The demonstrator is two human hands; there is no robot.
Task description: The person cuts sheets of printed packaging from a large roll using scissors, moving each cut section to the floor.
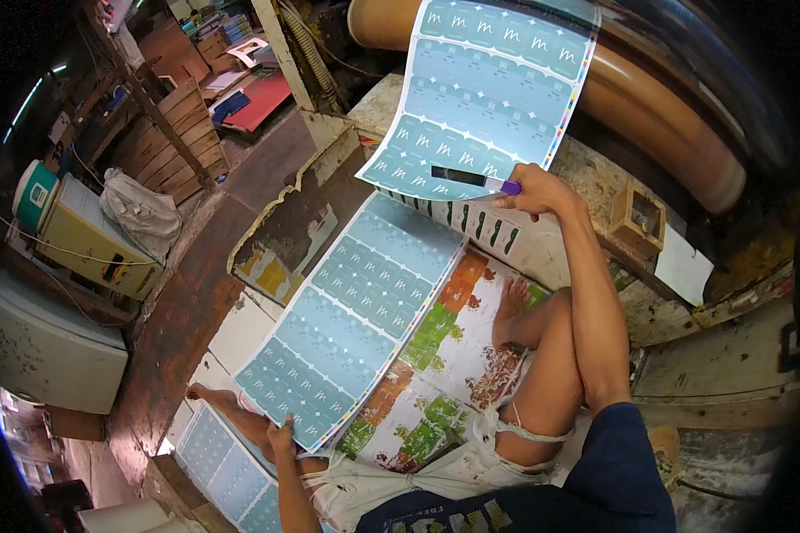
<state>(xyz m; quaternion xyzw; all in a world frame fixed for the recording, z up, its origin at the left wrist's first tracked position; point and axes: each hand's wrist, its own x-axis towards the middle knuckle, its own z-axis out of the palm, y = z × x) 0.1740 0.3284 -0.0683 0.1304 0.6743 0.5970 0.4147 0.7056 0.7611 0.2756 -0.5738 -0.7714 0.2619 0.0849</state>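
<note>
Upper sheet (493,98) bright; brown roller (671,129) glare; fisheye-bent edges, black corners.

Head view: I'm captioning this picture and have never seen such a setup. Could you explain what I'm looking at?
There is no robot here: these are bare human hands. The picture comes from a wide fisheye camera worn on the head, looking down, so straight edges bend. The left hand grips the near edge of the lower printed sheet, blue-green with repeated panels. The right hand holds a purple-handled tool with a dark, flat blade over the upper printed sheet, which reaches up in front of a large brown roller. Whether the blade touches that sheet, I cannot tell. A patterned orange, green and white sheet lies beside the right leg.
</note>
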